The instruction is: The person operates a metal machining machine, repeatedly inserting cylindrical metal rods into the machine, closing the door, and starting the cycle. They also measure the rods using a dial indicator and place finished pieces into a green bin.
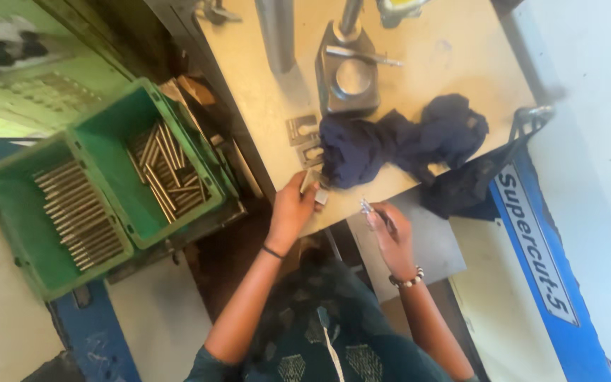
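At a workbench (454,49), a person's left hand (293,206) pinches a small metal piece (317,192) at the table edge, just beside a crumpled dark blue cloth (404,138). The right hand (389,230), wearing a beaded bracelet, is closed around a thin metal pin (367,206) held near the edge. Two green crates (118,124) of metal rods (166,170) sit to the left.

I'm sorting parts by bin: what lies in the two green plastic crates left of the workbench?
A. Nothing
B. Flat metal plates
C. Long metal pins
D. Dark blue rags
C: both green plastic crates hold long metal pins, some in neat rows, others loosely piled.
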